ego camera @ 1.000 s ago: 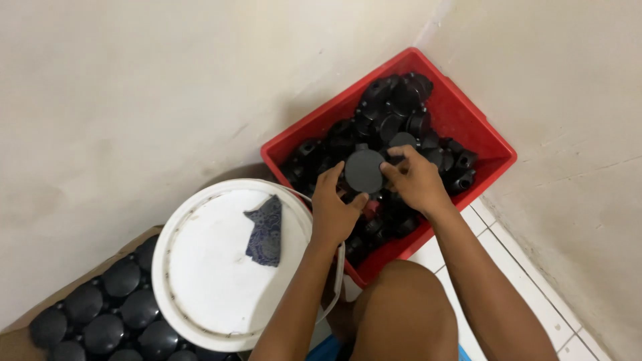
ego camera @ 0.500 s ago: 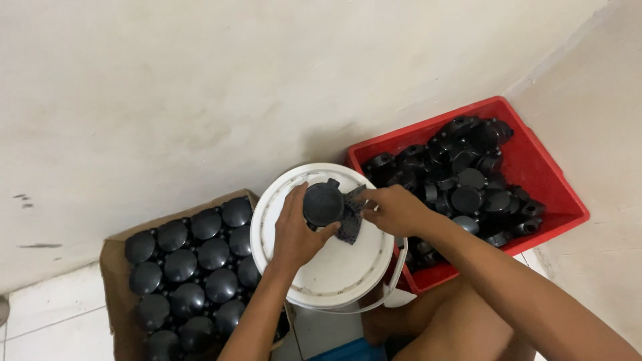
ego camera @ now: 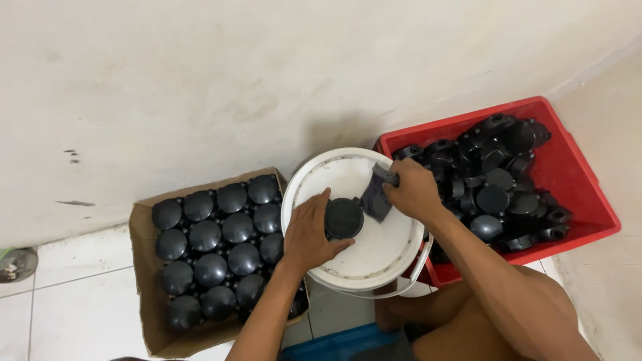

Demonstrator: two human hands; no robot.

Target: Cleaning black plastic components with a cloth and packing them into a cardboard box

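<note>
My left hand (ego camera: 309,234) grips a round black plastic part (ego camera: 344,218) over the lid of a white bucket (ego camera: 348,267). My right hand (ego camera: 412,189) holds a dark patterned cloth (ego camera: 376,198) just to the right of that part, its lower edge near the part's rim. To the right, a red bin (ego camera: 582,180) holds a heap of similar black parts (ego camera: 496,182). A cardboard box (ego camera: 144,281) on the left has several black round parts (ego camera: 221,241) laid in rows.
A pale wall runs behind everything, and a second wall closes off the right side. White floor tiles (ego camera: 67,307) lie at the lower left. My bare knee and leg (ego camera: 535,314) are at the lower right, with something blue (ego camera: 341,344) under me.
The view has swung left from the red bin to the bucket and box. Both hands carried the black part from the bin onto the bucket lid, and my right hand picked up the cloth.
</note>
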